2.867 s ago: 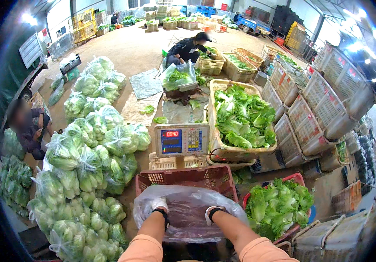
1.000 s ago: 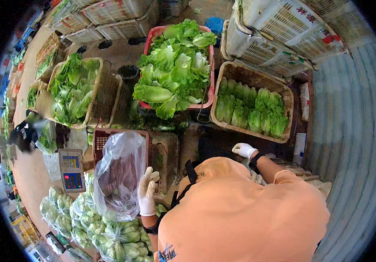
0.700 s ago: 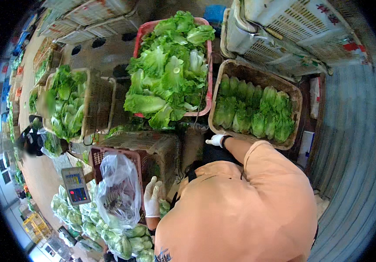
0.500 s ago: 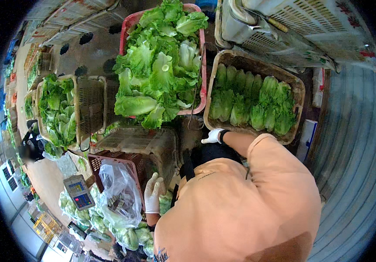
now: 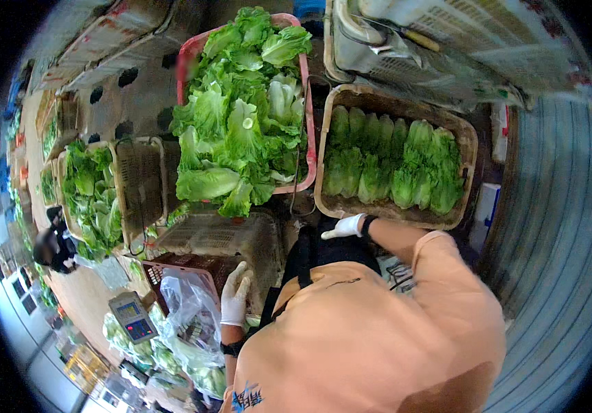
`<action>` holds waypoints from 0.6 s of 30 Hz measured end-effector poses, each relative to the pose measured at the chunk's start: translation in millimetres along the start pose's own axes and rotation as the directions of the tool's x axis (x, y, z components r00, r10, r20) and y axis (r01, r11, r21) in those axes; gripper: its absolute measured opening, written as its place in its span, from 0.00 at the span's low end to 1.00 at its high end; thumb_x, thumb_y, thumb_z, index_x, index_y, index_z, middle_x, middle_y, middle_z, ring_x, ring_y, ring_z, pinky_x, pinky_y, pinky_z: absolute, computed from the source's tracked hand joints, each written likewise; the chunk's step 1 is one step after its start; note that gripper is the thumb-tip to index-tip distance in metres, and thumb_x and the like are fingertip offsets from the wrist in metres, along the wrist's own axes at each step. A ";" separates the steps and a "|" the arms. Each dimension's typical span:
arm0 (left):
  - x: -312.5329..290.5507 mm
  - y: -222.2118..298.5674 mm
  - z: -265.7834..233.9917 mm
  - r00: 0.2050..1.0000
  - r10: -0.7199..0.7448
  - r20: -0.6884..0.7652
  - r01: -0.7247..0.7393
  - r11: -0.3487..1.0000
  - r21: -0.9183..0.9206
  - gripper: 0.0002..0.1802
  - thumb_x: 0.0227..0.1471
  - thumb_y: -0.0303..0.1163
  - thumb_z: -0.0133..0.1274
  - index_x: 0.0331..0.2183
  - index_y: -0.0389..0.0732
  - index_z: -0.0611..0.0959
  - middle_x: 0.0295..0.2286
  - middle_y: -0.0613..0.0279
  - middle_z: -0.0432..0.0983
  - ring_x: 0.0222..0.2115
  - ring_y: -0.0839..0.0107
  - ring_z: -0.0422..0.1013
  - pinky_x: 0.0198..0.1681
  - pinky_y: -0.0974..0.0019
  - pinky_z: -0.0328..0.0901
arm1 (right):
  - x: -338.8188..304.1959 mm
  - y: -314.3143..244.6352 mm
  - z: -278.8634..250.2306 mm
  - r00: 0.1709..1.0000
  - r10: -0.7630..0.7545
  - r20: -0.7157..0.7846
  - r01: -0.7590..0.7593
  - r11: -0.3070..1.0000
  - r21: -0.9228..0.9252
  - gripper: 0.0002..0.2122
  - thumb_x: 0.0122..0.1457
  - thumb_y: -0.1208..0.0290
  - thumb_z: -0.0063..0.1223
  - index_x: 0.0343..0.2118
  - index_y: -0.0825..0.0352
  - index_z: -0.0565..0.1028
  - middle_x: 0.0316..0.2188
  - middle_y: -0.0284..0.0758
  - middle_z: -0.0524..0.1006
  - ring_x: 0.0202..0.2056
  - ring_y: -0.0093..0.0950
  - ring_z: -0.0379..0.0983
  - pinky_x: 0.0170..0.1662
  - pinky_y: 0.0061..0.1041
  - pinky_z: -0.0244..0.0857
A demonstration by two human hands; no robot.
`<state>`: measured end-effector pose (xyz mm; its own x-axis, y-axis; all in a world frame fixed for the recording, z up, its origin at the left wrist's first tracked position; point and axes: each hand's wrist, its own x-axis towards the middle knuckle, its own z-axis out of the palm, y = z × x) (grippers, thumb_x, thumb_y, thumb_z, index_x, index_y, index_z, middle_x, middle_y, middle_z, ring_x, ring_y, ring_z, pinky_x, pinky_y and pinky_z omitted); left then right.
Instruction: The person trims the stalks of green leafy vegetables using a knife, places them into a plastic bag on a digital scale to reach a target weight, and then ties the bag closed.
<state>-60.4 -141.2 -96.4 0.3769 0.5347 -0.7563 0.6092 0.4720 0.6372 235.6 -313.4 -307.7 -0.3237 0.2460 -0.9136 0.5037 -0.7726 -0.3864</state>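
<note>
My left hand (image 5: 236, 296), in a white glove, is held with its fingers extended beside a clear plastic bag (image 5: 189, 296) lying over a dark red crate (image 5: 153, 275). It holds nothing. My right hand (image 5: 345, 227), also white-gloved, points leftward with a finger stretched out, in front of my dark trousers and just below the near rim of a beige crate (image 5: 319, 186). Nothing shows in it. In that crate, heads of green lettuce (image 5: 416, 168) stand packed in rows. Left of it, a pink crate (image 5: 306, 76) is heaped with loose leafy lettuce (image 5: 241, 124).
A digital scale display (image 5: 133, 318) stands left of the bag, above bagged pale green vegetables (image 5: 206, 380). Another crate (image 5: 134, 172) with greens sits further left. Stacked white crates (image 5: 433, 69) are at the far right, beside a corrugated wall (image 5: 557, 241). A person (image 5: 55, 241) is at the far left.
My view has shifted slightly. My right hand is a little lower and further right, apart from the beige crate's rim. My left hand stays near the plastic bag, fingers extended.
</note>
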 end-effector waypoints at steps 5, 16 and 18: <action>24.8 -1.2 -0.7 0.997 -0.021 0.080 0.014 0.996 0.085 0.23 0.57 0.30 0.47 0.54 0.33 0.68 0.53 0.55 0.65 0.53 0.67 0.61 0.57 0.66 0.54 | -3.4 61.4 -14.7 0.850 0.073 -0.522 0.096 0.952 0.289 0.35 0.50 0.33 0.43 0.41 0.65 0.78 0.42 0.41 0.77 0.48 0.37 0.70 0.47 0.36 0.64; 50.6 -96.8 14.6 0.985 -0.166 0.040 0.163 0.985 0.063 0.25 0.54 0.32 0.52 0.53 0.35 0.69 0.46 0.58 0.72 0.45 0.71 0.69 0.51 0.68 0.62 | 184.9 191.2 -62.6 0.616 -0.089 -0.783 0.095 0.995 -0.038 0.29 0.52 0.48 0.51 0.50 0.66 0.68 0.51 0.44 0.67 0.52 0.42 0.63 0.53 0.38 0.58; 48.5 -109.4 10.8 0.978 -0.208 -0.016 0.206 0.952 0.226 0.26 0.56 0.40 0.51 0.54 0.41 0.69 0.44 0.57 0.75 0.44 0.71 0.70 0.50 0.68 0.63 | 196.1 212.6 -61.3 0.878 0.012 -0.478 -0.101 0.982 -0.161 0.33 0.51 0.53 0.55 0.57 0.67 0.62 0.54 0.47 0.66 0.51 0.40 0.65 0.55 0.38 0.58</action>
<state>-101.2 -174.5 -204.4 0.2311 0.4362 -0.8697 0.8152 0.4011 0.4178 328.3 -393.5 -576.7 0.1048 0.4868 -0.8672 0.6562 -0.6891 -0.3075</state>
